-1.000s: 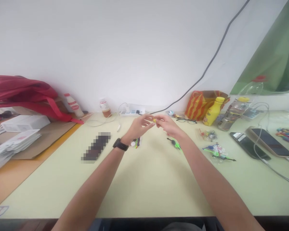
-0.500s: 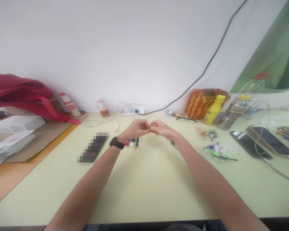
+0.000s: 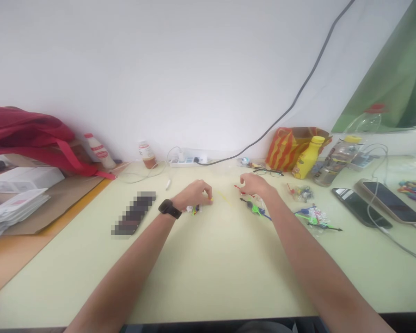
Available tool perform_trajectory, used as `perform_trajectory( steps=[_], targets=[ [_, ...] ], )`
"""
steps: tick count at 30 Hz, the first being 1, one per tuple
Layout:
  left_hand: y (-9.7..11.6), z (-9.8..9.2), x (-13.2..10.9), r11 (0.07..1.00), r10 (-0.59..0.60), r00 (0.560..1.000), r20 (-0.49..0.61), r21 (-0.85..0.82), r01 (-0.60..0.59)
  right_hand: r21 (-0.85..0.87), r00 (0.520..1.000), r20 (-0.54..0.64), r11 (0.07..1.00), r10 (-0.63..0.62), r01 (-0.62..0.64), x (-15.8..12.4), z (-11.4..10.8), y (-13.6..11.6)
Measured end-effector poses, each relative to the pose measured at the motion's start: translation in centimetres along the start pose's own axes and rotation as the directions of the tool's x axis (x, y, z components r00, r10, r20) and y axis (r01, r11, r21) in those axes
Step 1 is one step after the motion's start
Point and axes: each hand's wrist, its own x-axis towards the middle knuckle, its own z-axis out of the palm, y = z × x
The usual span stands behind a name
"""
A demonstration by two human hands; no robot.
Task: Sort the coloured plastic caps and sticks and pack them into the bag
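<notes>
The left hand point(image 3: 194, 194) pinched a yellow piece point(image 3: 212, 200) between nearly closed fingers, apparently to steady it; the right hand point(image 3: 254, 184) held its fingers curled at a red piece point(image 3: 237, 187), grip unclear; green-and-blue parts point(image 3: 255, 210) lay nearby on the surface point(image 3: 222, 263), presumably for easy reach.

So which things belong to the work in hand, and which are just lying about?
Seemingly in use:
blurred yellow piece in the left hand;
small red plastic piece at the right hand;
green-and-black plastic piece nearby.

Probably lying about:
yellow plastic bottle;
red-and-yellow striped bag;
black-framed eyeglasses.
</notes>
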Motion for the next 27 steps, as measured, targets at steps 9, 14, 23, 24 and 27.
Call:
perform_trajectory(
  steps=[9, 14, 23, 24, 27],
  targets=[
    [1.0, -1.0, 0.0, 0.999, 0.043, 0.982, -0.186, -0.012, -0.046, 0.217, 0.997, 0.0, 0.973, -0.082, 0.081, 0.2, -0.7, -0.2],
    [3.4, -1.1, 0.2, 0.981, 0.058, 0.958, -0.279, -0.161, -0.106, 0.476, 0.965, 0.015, 0.851, -0.26, 0.222, -0.8, -0.9, -2.6],
    [4.9, -0.4, 0.2, 0.924, 0.127, 0.941, -0.314, -0.309, -0.227, 0.712, 0.918, 0.025, 0.652, -0.395, 0.261, -1.6, -0.1, -4.7],
    [4.8, -0.3, 0.2, 0.928, 0.121, 0.948, -0.293, -0.306, -0.213, 0.684, 0.92, 0.051, 0.685, -0.389, 0.252, -1.6, 0.0, -4.7],
    [4.5, 0.1, 0.3, 0.947, 0.094, 0.963, -0.252, -0.277, -0.165, 0.62, 0.915, 0.11, 0.747, -0.387, 0.241, -1.7, 0.4, -4.6]
  ],
)
